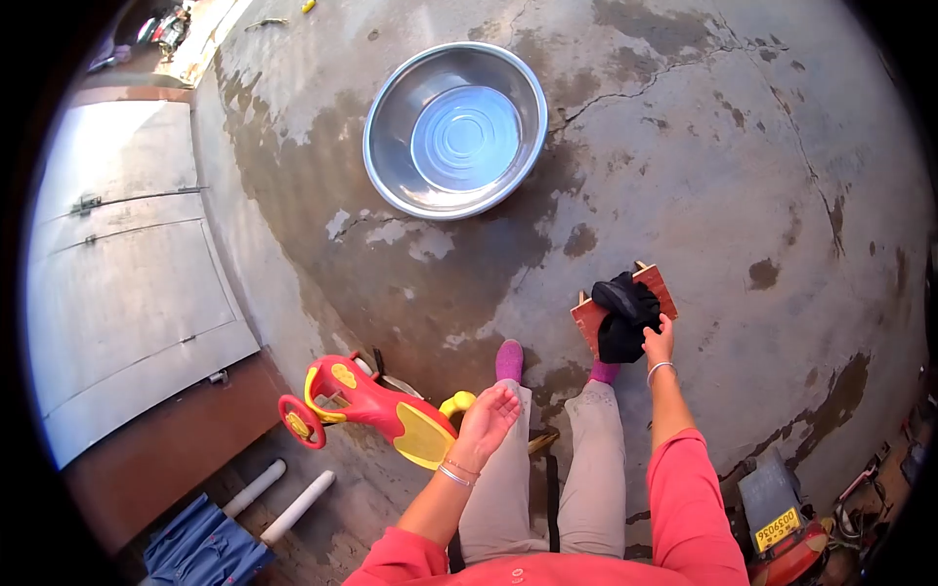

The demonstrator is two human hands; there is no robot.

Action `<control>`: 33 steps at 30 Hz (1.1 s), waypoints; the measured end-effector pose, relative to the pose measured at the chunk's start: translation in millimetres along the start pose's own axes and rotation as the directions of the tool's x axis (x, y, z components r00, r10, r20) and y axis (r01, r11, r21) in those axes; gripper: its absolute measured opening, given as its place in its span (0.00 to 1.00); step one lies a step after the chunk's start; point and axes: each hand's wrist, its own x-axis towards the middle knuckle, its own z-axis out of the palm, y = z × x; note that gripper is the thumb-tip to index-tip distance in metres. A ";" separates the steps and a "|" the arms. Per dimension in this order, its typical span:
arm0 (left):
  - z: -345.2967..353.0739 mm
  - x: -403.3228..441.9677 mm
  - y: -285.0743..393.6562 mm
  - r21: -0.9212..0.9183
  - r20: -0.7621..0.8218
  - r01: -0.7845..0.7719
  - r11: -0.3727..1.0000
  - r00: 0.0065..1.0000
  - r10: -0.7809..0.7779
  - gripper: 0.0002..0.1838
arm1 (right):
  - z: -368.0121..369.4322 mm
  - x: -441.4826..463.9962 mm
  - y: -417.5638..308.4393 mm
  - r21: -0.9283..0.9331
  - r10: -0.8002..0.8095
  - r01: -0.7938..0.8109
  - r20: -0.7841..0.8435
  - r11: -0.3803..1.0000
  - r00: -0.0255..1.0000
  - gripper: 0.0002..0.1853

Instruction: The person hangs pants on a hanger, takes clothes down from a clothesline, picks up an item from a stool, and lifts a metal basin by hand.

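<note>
A black bundle (pixel 627 314), soft and cloth-like, lies on a small red wooden stool (pixel 665 286); its exact kind is hard to make out. My right hand (pixel 660 342) is at the bundle's right edge, thumb and fingers pinching the black cloth. Palm turned up, my left hand (pixel 490 418) hovers over my left thigh with its fingers apart and nothing in it. Farther out, a wide shiny metal basin (pixel 388 146) stands on the concrete floor, with a bluish-looking bottom marked by rings.
Close to my left hand stands a red and yellow ride-on toy car (pixel 381 400). A pale metal door (pixel 137 273) is at the left, with white pipes (pixel 298 506) and blue cloth (pixel 205 547) below it. A vehicle with a yellow plate (pixel 779 525) sits at lower right. Wet patches mark the floor.
</note>
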 end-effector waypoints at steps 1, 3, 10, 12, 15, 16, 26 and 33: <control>-8.0 9.7 -9.0 -0.013 -0.041 0.016 1.000 0.999 -0.016 0.02 | 6.9 17.9 12.0 -0.010 0.011 -0.011 0.013 1.000 1.000 0.30; -20.0 25.8 -22.2 -0.016 -0.097 0.036 0.999 0.995 -0.037 0.02 | 12.7 42.8 22.7 -0.385 -0.410 0.354 -0.071 0.852 0.909 0.36; -14.6 52.3 -37.7 0.107 -0.058 -0.016 0.994 0.998 0.022 0.04 | 41.9 68.5 54.5 -0.326 -0.126 0.169 0.148 0.930 0.981 0.31; -5.6 52.0 -37.3 0.151 -0.055 -0.025 0.988 0.998 0.033 0.06 | 53.7 66.0 69.1 -0.030 -0.095 0.100 0.151 0.995 0.984 0.26; 21.8 42.2 -38.3 0.221 -0.018 -0.039 0.975 0.999 0.044 0.09 | 25.0 -10.9 -14.4 0.395 -0.015 -0.165 0.413 0.904 0.911 0.11; 29.9 35.3 -38.9 0.250 -0.003 -0.052 0.967 0.998 0.055 0.11 | 17.5 -30.9 -26.6 0.403 -0.058 -0.135 0.432 0.905 0.900 0.06; 72.3 -29.8 -37.3 0.277 0.086 -0.056 0.959 0.996 0.033 0.13 | -88.7 -152.9 -100.9 0.589 -0.125 -0.235 0.505 0.773 0.854 0.06; 56.8 -66.4 -7.4 0.221 0.137 -0.044 0.974 0.990 0.013 0.11 | -114.7 -136.3 -94.7 0.484 -0.131 -0.128 0.465 0.866 0.876 0.12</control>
